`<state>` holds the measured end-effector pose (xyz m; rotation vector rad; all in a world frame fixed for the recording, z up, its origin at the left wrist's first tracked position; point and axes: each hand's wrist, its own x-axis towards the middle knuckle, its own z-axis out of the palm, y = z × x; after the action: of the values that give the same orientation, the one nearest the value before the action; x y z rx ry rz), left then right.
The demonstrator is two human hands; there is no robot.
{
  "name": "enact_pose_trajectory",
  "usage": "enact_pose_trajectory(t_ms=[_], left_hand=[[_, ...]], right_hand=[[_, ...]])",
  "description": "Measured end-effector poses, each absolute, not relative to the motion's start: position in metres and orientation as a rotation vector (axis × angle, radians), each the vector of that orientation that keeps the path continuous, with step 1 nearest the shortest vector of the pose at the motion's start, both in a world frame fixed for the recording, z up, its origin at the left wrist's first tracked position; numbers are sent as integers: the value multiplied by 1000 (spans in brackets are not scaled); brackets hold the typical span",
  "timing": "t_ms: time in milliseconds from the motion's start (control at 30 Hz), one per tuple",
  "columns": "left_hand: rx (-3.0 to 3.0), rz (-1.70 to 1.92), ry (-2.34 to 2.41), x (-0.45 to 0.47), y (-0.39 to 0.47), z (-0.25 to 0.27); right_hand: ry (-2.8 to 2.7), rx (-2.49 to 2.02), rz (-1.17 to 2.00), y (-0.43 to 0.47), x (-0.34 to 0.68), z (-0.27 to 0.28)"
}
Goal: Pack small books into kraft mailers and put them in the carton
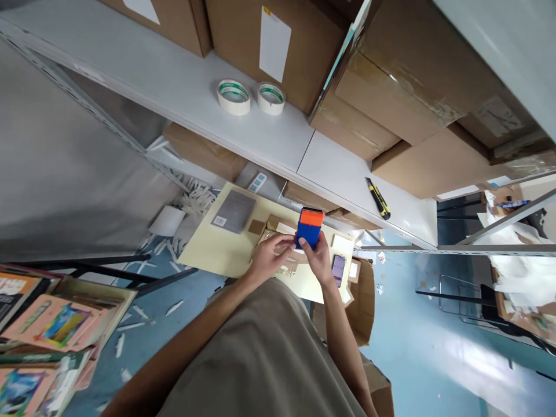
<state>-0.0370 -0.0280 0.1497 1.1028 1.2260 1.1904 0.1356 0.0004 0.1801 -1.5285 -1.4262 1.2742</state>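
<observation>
Above a pale yellow board [217, 255], both hands meet at a small blue block-like item with an orange upper part [310, 229] and a thin black edge on top; its exact kind I cannot tell. My right hand [319, 259] grips its lower right side, thumb across the front. At its lower left edge, the fingers and thumb of my left hand [270, 255] are closed on it. Beneath the hands lies a cardboard box [271, 225] with clear tape, partly covered. Right of my right hand is a phone [338, 270] with its screen lit.
A grey plastic sleeve [234, 211] lies on the board's left. On the shelf [174, 87] ahead sit two tape rolls [233, 97], a yellow-black box cutter [377, 198] and large cartons [278, 46]. An open carton [362, 301] stands right; books [56, 324] are stacked left.
</observation>
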Motion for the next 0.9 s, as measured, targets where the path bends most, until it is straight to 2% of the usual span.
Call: enact_pose_trajectory(t_ms=[300, 633, 900], left_hand=[[1155, 1078, 1153, -62, -44, 152], [837, 892, 1016, -117, 2, 145], [834, 887, 927, -128, 10, 159]], right_hand=[[-1499, -1558, 1302, -17, 119, 177], [-1600, -1604, 1542, -39, 123, 189], [-1766, -1678, 1537, -41, 119, 212]])
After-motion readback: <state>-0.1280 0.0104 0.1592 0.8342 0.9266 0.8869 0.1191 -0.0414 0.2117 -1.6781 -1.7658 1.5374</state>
